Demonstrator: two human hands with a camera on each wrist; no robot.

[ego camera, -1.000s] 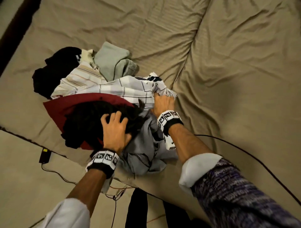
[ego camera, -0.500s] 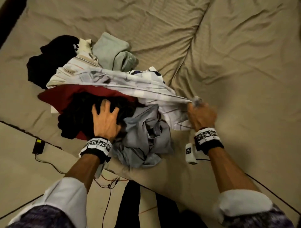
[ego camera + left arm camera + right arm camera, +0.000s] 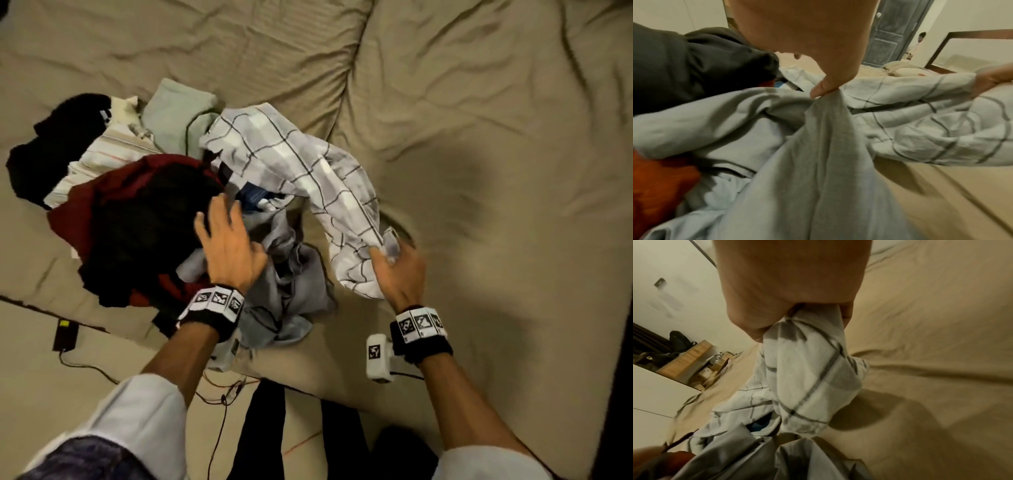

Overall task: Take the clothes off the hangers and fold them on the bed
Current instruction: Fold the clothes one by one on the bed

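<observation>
The white checked shirt [image 3: 301,192], grey-lined and crumpled, is draped from the heap of clothes [image 3: 144,219] onto the tan bed [image 3: 479,137], one bunched end clamped in the right hand [image 3: 399,270]. The left hand [image 3: 229,246] is spread flat on the heap, its thumb against a grey garment [image 3: 818,162]. Separation appears to be the step in hand; next, the shirt would need lifting clear and any hanger found, none being visible.

A white shirt [image 3: 308,178] w/ dark grid checks is seen. Maroon cloth [image 3: 78,209], black garment [image 3: 137,233] & grey garment [image 3: 287,284] are piled on a tan sheet [image 3: 479,137].
</observation>
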